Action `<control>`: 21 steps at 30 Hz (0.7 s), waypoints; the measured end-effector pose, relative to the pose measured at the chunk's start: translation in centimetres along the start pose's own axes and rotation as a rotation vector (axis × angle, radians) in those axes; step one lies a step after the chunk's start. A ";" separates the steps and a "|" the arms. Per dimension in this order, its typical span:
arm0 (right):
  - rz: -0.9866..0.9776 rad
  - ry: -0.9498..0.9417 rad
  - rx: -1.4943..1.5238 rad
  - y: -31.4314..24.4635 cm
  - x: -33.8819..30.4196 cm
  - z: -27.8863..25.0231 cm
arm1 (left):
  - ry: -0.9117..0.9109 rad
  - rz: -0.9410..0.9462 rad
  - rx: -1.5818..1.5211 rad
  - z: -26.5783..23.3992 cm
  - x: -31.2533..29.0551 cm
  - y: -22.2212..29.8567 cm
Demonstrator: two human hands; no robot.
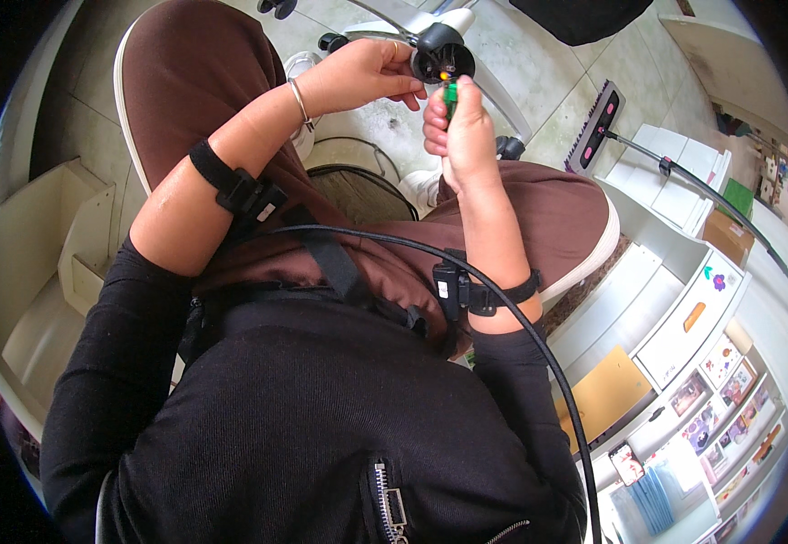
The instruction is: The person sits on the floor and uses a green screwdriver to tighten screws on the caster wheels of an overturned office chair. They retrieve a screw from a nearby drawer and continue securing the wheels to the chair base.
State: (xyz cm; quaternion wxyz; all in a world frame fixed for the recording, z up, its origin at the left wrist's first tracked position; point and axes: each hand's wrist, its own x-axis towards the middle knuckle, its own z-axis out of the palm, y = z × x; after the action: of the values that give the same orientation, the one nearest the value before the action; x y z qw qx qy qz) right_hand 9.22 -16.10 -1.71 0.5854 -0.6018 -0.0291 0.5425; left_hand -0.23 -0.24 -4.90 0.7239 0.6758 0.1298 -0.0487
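Observation:
My right hand (462,136) is closed round a small green-handled tool (451,96). Its front end, with a spot of yellow, points at the open underside of a black caster (442,53) on a white chair base (494,82). My left hand (371,74) lies at the caster's left side, fingers bent in and thumb below. Some of its fingertips are hidden behind the caster. What kind of tool the green handle belongs to is too small to tell.
More casters (507,147) sit on the chair base. A black cable (539,335) runs across my lap and right forearm. To the right are a brush head on a pole (593,127), an open white drawer (693,317) and a yellow board (607,399). A cream cabinet (40,227) stands left.

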 end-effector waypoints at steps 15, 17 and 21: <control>-0.006 0.006 -0.266 -0.9 -0.7 -1.6 | 0.001 -0.017 0.077 -0.1 -0.2 0.5; -0.132 0.029 -0.401 -1.2 -1.1 -2.1 | 0.008 -0.018 0.036 0.0 -0.2 0.5; -0.449 0.181 -0.466 -1.9 -1.5 -2.2 | -0.001 -0.020 0.017 0.1 -0.2 0.7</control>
State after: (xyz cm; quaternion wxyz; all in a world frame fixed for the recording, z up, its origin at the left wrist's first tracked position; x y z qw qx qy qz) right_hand 11.29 -18.02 -0.02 0.5372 -0.7438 -0.2320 0.3230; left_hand -0.27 -0.28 -4.19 0.7177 0.6806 0.1355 -0.0575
